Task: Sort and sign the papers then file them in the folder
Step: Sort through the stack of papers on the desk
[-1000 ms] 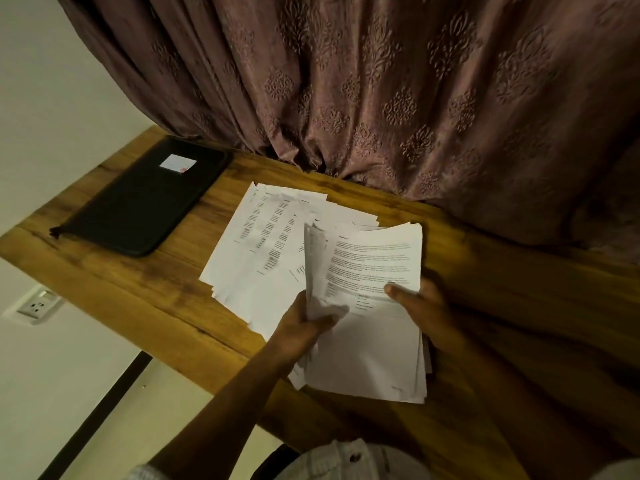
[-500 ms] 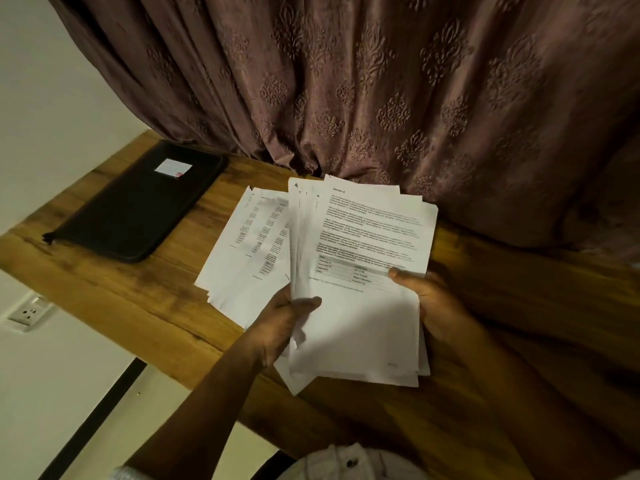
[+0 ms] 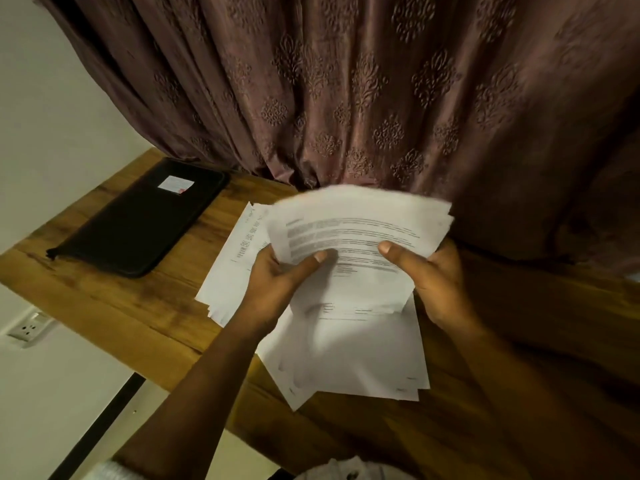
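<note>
Left grip [image 3: 277, 277] & right grip [image 3: 438, 282] both clamped on printed sheets [image 3: 363, 209], thumbs atop, fanned for sorting; black folder [image 3: 138, 220] closed.

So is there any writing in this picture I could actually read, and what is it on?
No text reads clearly.
On the held sheets: printed paragraphs, blurred.
On the sheets on the table: columns of print, too small.
On the black folder, a white label: too small, with a red mark.
</note>
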